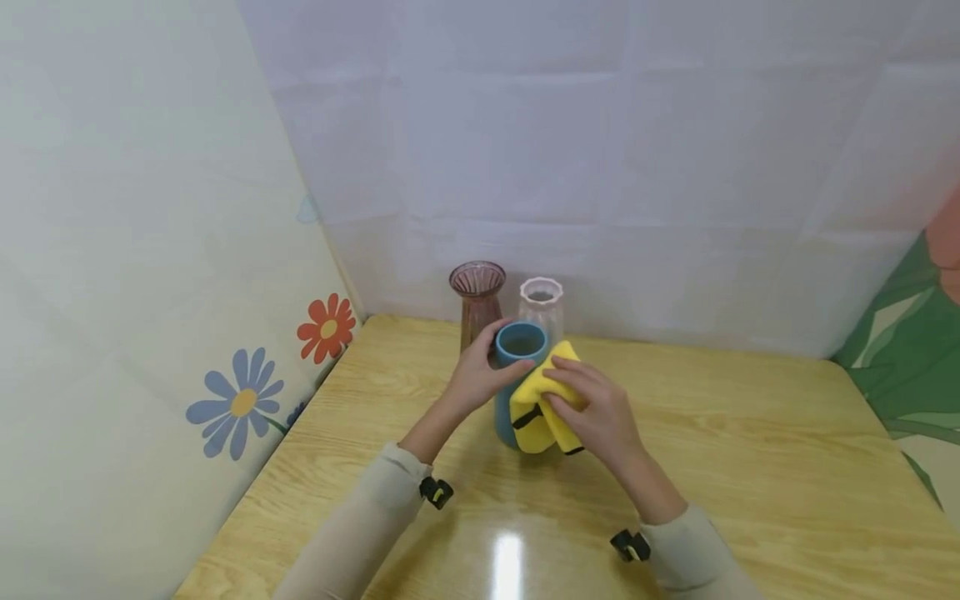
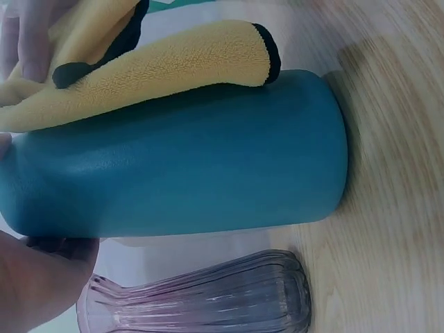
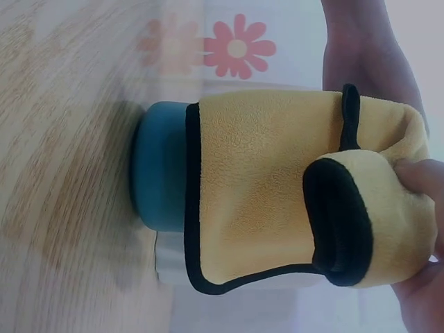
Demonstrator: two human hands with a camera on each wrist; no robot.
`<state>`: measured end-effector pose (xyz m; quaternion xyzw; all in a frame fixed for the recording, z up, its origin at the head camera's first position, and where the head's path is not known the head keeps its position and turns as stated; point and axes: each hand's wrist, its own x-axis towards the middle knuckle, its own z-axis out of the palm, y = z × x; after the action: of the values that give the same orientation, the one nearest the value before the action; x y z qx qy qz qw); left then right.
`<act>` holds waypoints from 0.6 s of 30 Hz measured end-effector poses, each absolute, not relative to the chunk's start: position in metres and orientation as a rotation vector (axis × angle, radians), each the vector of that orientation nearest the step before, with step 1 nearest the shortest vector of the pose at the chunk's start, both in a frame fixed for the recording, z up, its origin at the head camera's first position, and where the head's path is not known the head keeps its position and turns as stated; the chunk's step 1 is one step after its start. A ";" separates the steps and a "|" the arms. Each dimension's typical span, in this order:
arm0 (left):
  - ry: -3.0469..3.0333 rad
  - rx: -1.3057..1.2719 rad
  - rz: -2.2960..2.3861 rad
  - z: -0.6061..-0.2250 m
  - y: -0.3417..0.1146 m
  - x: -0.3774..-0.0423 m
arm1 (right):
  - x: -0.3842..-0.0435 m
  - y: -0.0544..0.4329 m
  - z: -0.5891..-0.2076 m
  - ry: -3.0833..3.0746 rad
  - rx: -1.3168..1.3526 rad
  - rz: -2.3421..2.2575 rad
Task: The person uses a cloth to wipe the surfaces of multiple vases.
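A tall matte blue vase stands upright on the wooden table. Its upper part is in the grip of my left hand, with the thumb across the near side under the rim. My right hand pinches a yellow cloth with black edging, laid on the vase's right side. In the left wrist view the cloth lies along the blue vase, whose base rests on the table. From the right wrist, the cloth drapes over most of the vase, with one corner folded back.
Behind the blue vase stand a ribbed purple glass vase at left and a pale scalloped-rim vase at right, near the table's back edge. A white sheet hangs behind the table; a flower-printed sheet borders its left side.
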<state>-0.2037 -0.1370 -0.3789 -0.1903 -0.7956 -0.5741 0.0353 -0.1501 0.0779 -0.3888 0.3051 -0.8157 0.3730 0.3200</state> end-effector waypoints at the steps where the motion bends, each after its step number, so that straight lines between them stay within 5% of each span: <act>1: -2.444 -0.584 -1.761 -0.379 -0.137 -0.204 | -0.151 0.077 -0.389 -2.146 0.799 0.983; 18: -2.527 -0.620 -1.679 -0.376 -0.143 -0.211 | -0.152 0.071 -0.396 -2.165 0.735 0.959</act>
<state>-0.2106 -0.1432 -0.3757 -0.2002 -0.8158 -0.5421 0.0222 -0.1520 0.0709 -0.3956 0.2802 -0.8258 0.3659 0.3252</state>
